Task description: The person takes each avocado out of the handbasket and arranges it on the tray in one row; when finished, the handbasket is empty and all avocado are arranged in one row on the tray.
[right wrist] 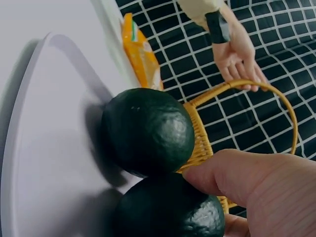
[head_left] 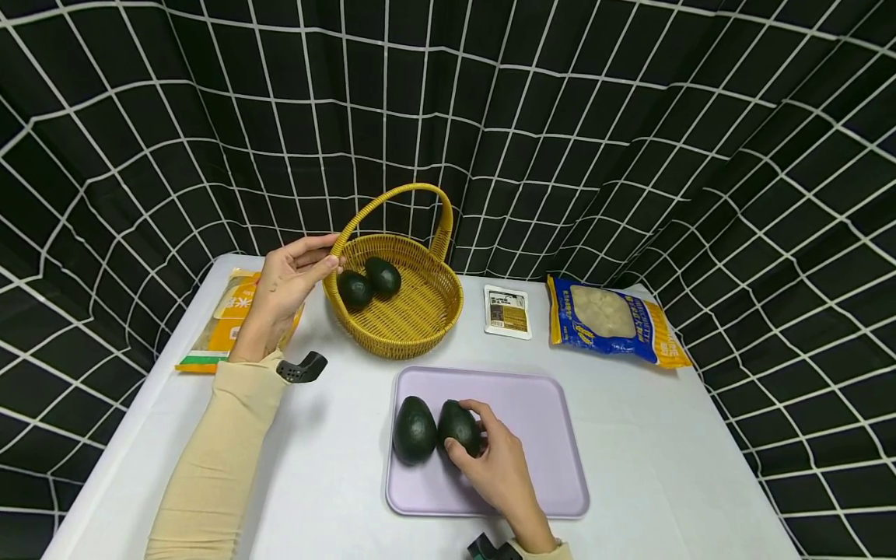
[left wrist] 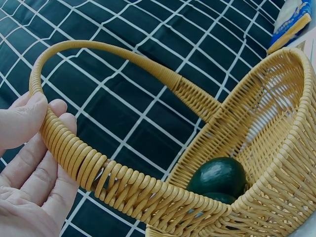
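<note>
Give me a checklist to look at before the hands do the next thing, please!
1. Right hand has a grip: ok, its fingers and thumb hold an avocado.
2. Held avocado lifted off the tray: cannot tell.
3. Left hand on the basket handle: ok, it's holding it.
4. Room in the basket: ok, there's bare space beside the two avocados inside.
5. Tray empty: not ok, a second avocado lies there too.

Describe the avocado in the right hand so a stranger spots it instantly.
On the white table, find the lilac tray. In its left half, the wanted avocado is just right of another avocado. Only the wanted one is gripped by the right hand.
</note>
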Demonstrator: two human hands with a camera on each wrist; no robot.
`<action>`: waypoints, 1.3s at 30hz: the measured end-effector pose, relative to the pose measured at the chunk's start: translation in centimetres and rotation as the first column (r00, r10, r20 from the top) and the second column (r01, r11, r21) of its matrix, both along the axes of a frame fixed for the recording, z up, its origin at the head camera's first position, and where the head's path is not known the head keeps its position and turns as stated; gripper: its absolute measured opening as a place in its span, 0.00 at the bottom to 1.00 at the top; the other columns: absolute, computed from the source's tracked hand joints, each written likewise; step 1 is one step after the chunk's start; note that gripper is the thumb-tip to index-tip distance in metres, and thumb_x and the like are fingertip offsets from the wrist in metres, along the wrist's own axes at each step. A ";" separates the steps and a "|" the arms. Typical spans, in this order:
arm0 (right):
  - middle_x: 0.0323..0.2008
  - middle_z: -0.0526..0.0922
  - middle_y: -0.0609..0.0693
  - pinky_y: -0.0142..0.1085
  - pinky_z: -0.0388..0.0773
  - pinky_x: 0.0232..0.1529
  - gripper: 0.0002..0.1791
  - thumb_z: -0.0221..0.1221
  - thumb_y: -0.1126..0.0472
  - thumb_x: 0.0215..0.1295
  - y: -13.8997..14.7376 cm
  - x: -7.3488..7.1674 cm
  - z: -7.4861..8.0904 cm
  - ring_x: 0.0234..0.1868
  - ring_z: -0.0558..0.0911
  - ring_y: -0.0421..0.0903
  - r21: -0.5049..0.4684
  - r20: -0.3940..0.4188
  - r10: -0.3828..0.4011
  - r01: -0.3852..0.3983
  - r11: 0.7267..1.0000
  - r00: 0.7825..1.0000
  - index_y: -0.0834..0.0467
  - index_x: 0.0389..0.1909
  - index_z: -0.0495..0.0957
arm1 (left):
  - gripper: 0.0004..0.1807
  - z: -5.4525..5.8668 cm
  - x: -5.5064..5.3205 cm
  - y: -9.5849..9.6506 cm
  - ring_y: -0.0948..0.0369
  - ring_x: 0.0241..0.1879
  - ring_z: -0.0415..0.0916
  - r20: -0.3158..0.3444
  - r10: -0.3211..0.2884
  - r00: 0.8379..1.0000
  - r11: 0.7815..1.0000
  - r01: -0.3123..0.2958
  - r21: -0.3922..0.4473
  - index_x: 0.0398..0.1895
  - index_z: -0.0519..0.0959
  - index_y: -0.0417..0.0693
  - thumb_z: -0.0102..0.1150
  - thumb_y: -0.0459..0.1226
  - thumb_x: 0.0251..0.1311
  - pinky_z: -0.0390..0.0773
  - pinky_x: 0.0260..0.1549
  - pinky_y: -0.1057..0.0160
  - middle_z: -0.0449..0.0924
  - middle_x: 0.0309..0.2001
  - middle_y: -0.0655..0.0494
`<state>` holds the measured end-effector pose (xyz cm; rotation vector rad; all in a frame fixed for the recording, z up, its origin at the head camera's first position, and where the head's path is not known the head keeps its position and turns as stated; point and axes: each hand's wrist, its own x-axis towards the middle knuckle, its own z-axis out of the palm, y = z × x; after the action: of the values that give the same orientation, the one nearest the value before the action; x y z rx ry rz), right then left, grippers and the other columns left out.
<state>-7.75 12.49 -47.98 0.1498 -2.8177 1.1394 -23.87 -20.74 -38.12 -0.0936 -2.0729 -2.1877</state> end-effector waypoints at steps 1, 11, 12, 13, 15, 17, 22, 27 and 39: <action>0.34 0.83 0.46 0.29 0.74 0.30 0.30 0.72 0.52 0.53 0.0 0.0 0.0 0.26 0.77 0.35 0.011 -0.006 0.001 -0.001 1.000 1.000 0.43 0.59 0.77 | 0.23 0.0 0.0 0.0 0.64 0.41 0.85 0.001 0.001 1.000 1.000 -0.001 0.001 0.62 0.80 0.46 0.66 0.38 0.64 0.82 0.50 0.73 0.86 0.48 0.52; 0.35 0.84 0.46 0.30 0.73 0.30 0.30 0.73 0.44 0.55 0.1 0.2 0.2 0.28 0.78 0.34 0.044 0.003 0.041 -0.042 0.998 0.999 0.42 0.59 0.76 | 0.23 -0.2 -0.1 0.0 0.64 0.42 0.85 0.001 -0.006 1.000 1.000 0.006 0.011 0.62 0.80 0.48 0.66 0.39 0.64 0.82 0.51 0.73 0.86 0.47 0.55; 0.35 0.84 0.46 0.30 0.73 0.31 0.30 0.73 0.43 0.55 0.1 0.2 0.2 0.28 0.79 0.34 0.045 0.008 0.045 -0.045 0.998 0.999 0.41 0.59 0.76 | 0.23 -0.2 -0.1 0.0 0.64 0.42 0.85 0.004 -0.006 1.000 1.000 0.006 0.009 0.62 0.80 0.49 0.66 0.40 0.64 0.82 0.51 0.73 0.86 0.48 0.55; 0.35 0.84 0.46 0.31 0.74 0.31 0.31 0.73 0.43 0.55 0.2 0.2 0.2 0.29 0.80 0.34 0.048 0.012 0.048 -0.048 0.998 0.999 0.42 0.60 0.76 | 0.23 -0.2 -0.1 0.0 0.63 0.42 0.84 0.004 -0.005 1.000 1.000 0.005 0.009 0.62 0.80 0.49 0.66 0.40 0.64 0.82 0.51 0.73 0.86 0.48 0.53; 0.35 0.85 0.46 0.31 0.75 0.32 0.32 0.74 0.43 0.55 0.3 0.2 0.2 0.30 0.81 0.35 0.052 0.019 0.052 -0.053 0.997 0.998 0.42 0.60 0.76 | 0.23 -0.2 -0.1 0.0 0.63 0.42 0.84 0.005 -0.005 1.000 1.000 0.005 0.008 0.62 0.80 0.48 0.66 0.39 0.64 0.82 0.50 0.73 0.86 0.49 0.51; 0.36 0.85 0.47 0.32 0.75 0.33 0.33 0.74 0.43 0.54 0.3 0.2 0.3 0.30 0.81 0.36 0.056 0.022 0.056 -0.057 0.997 0.998 0.43 0.61 0.76 | 0.22 -0.2 -0.1 0.0 0.63 0.42 0.85 0.001 -0.007 1.000 1.000 0.007 0.009 0.62 0.80 0.48 0.66 0.39 0.65 0.82 0.51 0.73 0.86 0.49 0.51; 0.37 0.86 0.48 0.31 0.73 0.31 0.35 0.75 0.45 0.54 0.5 0.1 0.4 0.30 0.81 0.37 0.060 0.023 0.063 -0.064 0.996 0.998 0.47 0.62 0.76 | 0.22 -0.1 -0.1 0.0 0.64 0.42 0.86 -0.005 -0.010 1.000 1.000 0.010 0.020 0.63 0.79 0.46 0.65 0.37 0.65 0.82 0.50 0.73 0.87 0.46 0.57; 0.38 0.86 0.49 0.31 0.72 0.31 0.36 0.75 0.45 0.54 0.6 0.0 0.5 0.31 0.80 0.39 0.069 0.026 0.066 -0.068 0.995 0.997 0.49 0.64 0.75 | 0.22 -0.1 -0.2 0.0 0.65 0.41 0.86 -0.012 -0.007 1.000 1.000 0.008 0.028 0.63 0.79 0.45 0.66 0.36 0.65 0.82 0.50 0.73 0.87 0.46 0.55; 0.46 0.87 0.56 0.46 0.83 0.41 0.33 0.73 0.47 0.58 1.0 -0.5 1.1 0.39 0.88 0.49 0.048 0.002 0.051 -0.051 0.998 0.999 0.51 0.63 0.76 | 0.23 -0.2 0.0 -0.1 0.61 0.43 0.84 -0.003 -0.014 1.000 1.000 0.014 0.016 0.62 0.80 0.48 0.66 0.39 0.65 0.82 0.51 0.73 0.86 0.49 0.51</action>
<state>-8.30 13.45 -46.84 0.2268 -2.8590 1.0821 -23.89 -20.84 -38.32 -0.1101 -2.0592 -2.2112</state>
